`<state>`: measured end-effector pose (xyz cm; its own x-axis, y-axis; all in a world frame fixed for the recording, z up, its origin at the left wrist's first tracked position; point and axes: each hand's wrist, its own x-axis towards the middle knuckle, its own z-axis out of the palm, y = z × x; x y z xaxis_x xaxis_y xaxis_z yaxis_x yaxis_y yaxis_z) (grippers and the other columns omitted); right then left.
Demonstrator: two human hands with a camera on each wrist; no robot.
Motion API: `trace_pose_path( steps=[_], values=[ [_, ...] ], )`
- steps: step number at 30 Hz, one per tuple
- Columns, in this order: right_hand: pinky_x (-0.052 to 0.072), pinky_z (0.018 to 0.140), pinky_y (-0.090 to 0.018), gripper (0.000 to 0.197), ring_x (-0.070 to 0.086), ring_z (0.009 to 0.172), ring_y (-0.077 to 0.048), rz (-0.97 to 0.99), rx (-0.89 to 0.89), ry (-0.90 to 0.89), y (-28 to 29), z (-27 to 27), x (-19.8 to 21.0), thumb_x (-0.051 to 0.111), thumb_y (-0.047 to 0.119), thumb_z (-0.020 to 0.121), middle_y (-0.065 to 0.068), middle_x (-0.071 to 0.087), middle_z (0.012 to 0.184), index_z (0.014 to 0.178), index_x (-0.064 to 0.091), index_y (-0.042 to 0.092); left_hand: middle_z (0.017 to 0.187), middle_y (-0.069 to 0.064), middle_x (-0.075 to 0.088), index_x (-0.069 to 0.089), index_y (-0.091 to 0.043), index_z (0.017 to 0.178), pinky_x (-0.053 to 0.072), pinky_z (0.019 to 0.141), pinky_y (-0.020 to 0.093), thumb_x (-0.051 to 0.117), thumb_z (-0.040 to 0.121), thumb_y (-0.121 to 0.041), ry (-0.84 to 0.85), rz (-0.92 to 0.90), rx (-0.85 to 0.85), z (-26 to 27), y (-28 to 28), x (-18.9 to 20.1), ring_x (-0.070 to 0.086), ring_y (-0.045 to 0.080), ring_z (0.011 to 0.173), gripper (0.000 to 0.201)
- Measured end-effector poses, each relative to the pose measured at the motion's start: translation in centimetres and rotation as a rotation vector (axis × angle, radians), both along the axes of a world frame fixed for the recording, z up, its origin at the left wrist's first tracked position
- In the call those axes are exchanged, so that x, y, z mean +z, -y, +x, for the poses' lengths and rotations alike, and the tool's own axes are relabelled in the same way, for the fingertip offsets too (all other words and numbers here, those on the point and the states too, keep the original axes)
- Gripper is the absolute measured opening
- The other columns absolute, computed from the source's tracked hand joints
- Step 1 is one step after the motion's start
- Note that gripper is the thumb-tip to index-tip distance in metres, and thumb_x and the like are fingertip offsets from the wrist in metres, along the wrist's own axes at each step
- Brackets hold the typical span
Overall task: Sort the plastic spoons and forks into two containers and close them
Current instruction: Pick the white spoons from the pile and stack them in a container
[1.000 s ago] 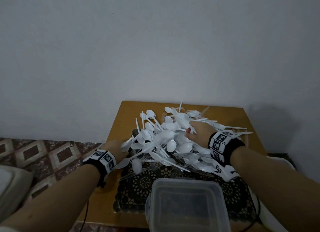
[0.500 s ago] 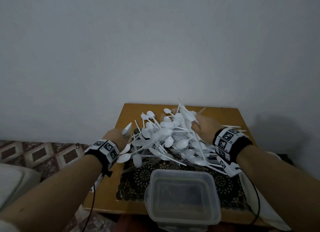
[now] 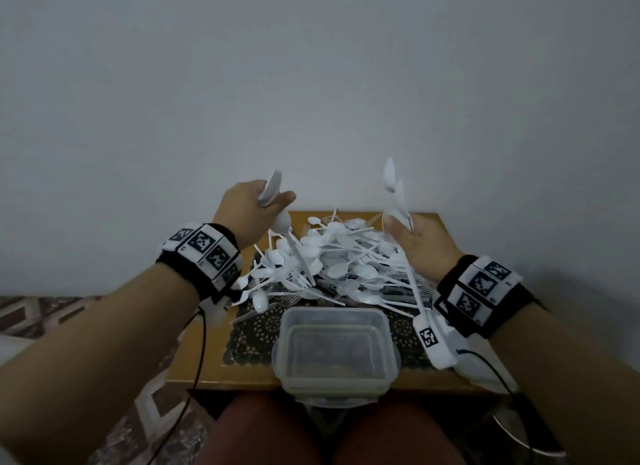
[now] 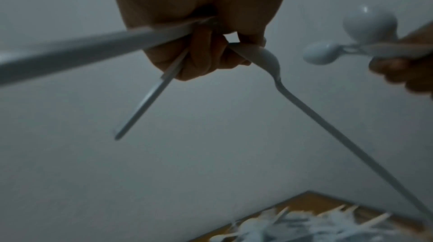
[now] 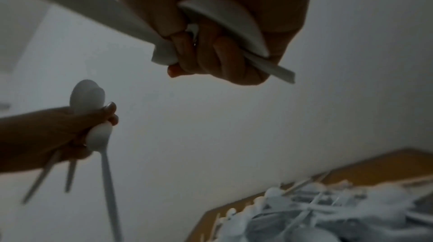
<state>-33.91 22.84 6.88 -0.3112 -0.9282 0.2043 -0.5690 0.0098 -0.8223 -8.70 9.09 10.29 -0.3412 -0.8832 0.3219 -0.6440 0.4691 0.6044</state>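
Head view: left hand (image 3: 247, 208) grip closed around a small bunch of spoons (image 3: 272, 187), bowls sticking up past the thumb, handles trailing down toward the pile. Right hand (image 3: 420, 248) grip likewise closed on its own few spoons (image 3: 394, 190), bowls up. Wrist views confirm curled fingers on white handles in both.

Change vs. the two earlier head frames: both hands were then low, buried in the heap at either side; now both are raised clear above it, each carrying spoons. Judgement: first picks of the sort are done, transfer to a box comes next.

Pile of spoons and forks (image 3: 332, 267) lies below and between the hands, mid-frame, on a dark lace mat (image 3: 252, 340) on the wooden worktop (image 3: 194, 364). Clear container (image 3: 334, 350), lidless and seemingly empty, sits at the near worktop edge, lower centre, below both grips. Second container not identifiable. Patterned floor at lower left.
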Motion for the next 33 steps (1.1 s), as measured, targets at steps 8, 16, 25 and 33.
trace_pose_path(
  steps=[8, 16, 25, 33],
  values=[
    [0.04, 0.054, -0.021, 0.045, 0.05, 0.048, 0.003, -0.048, 0.028, 0.334, -5.5, 3.6, -1.5, 0.046, 0.056, 0.092, 0.015, 0.061, 0.057, 0.07, 0.061, 0.021, 0.067, -0.01, 0.064, 0.063, -0.015, 0.073, 0.041, 0.055, 0.009, 0.063, 0.089, -0.048, -0.271, 0.018, -0.215, -3.4, -6.4, -0.4, 0.055, -0.005, 0.056, 0.036],
    [0.043, 0.059, -0.022, 0.052, 0.046, 0.05, -0.006, -0.101, 0.071, 0.197, -8.7, 6.9, -1.4, 0.049, 0.058, 0.089, 0.007, 0.049, 0.051, 0.076, 0.057, 0.009, 0.054, -0.021, 0.058, 0.057, -0.025, 0.064, 0.037, 0.05, 0.006, 0.063, 0.089, -0.046, -0.454, -0.016, -0.164, -2.6, -10.1, -0.8, 0.051, -0.007, 0.052, 0.033],
    [0.039, 0.056, -0.026, 0.032, 0.055, 0.065, -0.013, -0.094, -0.026, -0.063, -8.7, 10.4, -2.5, 0.076, 0.044, 0.078, 0.006, 0.057, 0.072, 0.085, 0.06, 0.017, 0.052, -0.015, 0.055, 0.055, -0.022, 0.066, 0.041, 0.052, 0.016, 0.059, 0.089, -0.055, -0.671, 0.055, -0.109, -0.8, -12.5, -0.6, 0.051, 0.002, 0.051, 0.04],
    [0.03, 0.043, -0.015, 0.041, 0.038, 0.039, -0.004, -0.097, -0.011, 0.056, -8.5, 11.2, -3.2, 0.066, 0.039, 0.087, 0.016, 0.044, 0.042, 0.058, 0.043, 0.023, 0.054, -0.014, 0.039, 0.049, -0.021, 0.082, 0.032, 0.043, 0.017, 0.054, 0.08, -0.068, -0.825, 0.39, -0.248, 0.1, -13.7, -1.5, 0.035, 0.003, 0.045, 0.047]
  ],
)
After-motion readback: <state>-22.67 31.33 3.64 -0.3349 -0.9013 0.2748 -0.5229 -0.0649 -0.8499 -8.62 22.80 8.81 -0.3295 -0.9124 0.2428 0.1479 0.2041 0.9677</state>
